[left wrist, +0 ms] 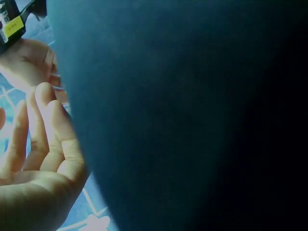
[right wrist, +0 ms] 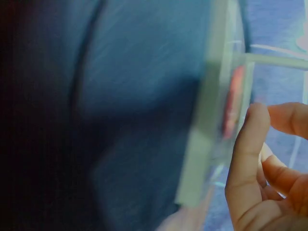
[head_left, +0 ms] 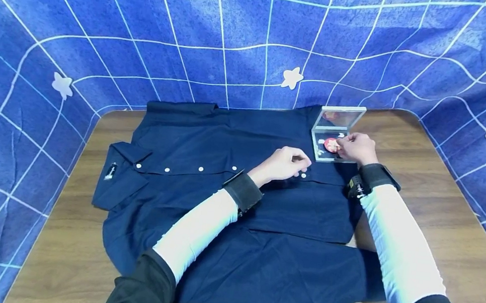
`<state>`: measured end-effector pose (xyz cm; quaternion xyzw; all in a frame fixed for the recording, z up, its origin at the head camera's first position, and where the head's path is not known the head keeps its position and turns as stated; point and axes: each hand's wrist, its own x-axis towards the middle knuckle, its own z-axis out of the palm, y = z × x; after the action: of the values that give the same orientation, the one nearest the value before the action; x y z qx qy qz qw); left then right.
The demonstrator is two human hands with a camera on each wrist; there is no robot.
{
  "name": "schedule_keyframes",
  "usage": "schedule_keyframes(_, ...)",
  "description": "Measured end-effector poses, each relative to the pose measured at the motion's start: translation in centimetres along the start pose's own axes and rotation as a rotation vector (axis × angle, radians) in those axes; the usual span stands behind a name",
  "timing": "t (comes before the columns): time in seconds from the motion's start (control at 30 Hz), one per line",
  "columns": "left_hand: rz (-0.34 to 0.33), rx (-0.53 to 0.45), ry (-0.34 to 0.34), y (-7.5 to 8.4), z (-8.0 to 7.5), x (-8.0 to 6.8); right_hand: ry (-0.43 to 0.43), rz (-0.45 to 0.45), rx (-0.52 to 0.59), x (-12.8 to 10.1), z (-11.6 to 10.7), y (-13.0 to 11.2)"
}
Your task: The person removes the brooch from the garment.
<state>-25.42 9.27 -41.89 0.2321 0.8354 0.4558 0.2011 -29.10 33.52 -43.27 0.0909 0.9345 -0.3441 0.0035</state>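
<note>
A navy button-up shirt [head_left: 218,208] lies flat on a wooden table [head_left: 436,193], collar to the left. My left hand [head_left: 300,162] rests with relaxed fingers on the shirt's button strip beside a white button [head_left: 303,175]; in the left wrist view its fingers [left wrist: 43,144] lie loosely against the dark cloth [left wrist: 183,120]. A small clear box [head_left: 321,155] stands open on the shirt's far right edge, its lid [head_left: 339,118] raised. My right hand [head_left: 343,142] reaches into it and pinches the edge of a red round badge [head_left: 329,144]. The right wrist view is blurred, showing the thumb [right wrist: 248,154], the box wall [right wrist: 202,144] and the badge [right wrist: 234,96].
A blue cloth with a white grid and stars [head_left: 292,77] hangs behind and around the table. Bare wood shows to the right of the box and along the table's front and left edges [head_left: 65,251]. Several white buttons [head_left: 200,168] run along the shirt front.
</note>
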Motion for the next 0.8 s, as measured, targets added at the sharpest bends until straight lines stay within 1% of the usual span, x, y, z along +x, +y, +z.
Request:
schedule_keyframes(0.13,0.014,0.003,0.012,-0.1,-1.1,-0.4,0.002,-0.056,0.015,-0.6,-0.3,-1.6)
schedule_keyframes(0.27,0.024,-0.012,0.057,-0.4,-2.4,-0.9,-0.042,-0.109,0.064,-1.0,0.2,-3.4)
schedule_keyframes(0.3,0.024,-0.018,0.071,-0.4,-2.8,-1.1,-0.054,-0.117,0.099,-1.1,0.4,-3.9)
schedule_keyframes(0.4,0.023,0.003,0.121,-0.5,-3.9,-1.6,-0.098,-0.119,0.248,-1.4,1.1,-4.9)
schedule_keyframes(0.5,0.018,0.033,0.169,-0.7,-4.8,-2.2,-0.126,-0.145,0.338,-1.7,1.8,-5.9)
schedule_keyframes(0.57,0.010,0.053,0.196,-0.9,-5.3,-2.7,-0.124,-0.168,0.346,-1.9,2.2,-6.3)
schedule_keyframes(0.67,-0.002,0.069,0.219,-1.4,-5.9,-3.4,-0.100,-0.203,0.326,-2.2,2.8,-6.8)
schedule_keyframes(0.8,-0.015,0.119,0.256,-2.0,-6.5,-4.5,-0.047,-0.262,0.259,-2.6,3.3,-7.1)
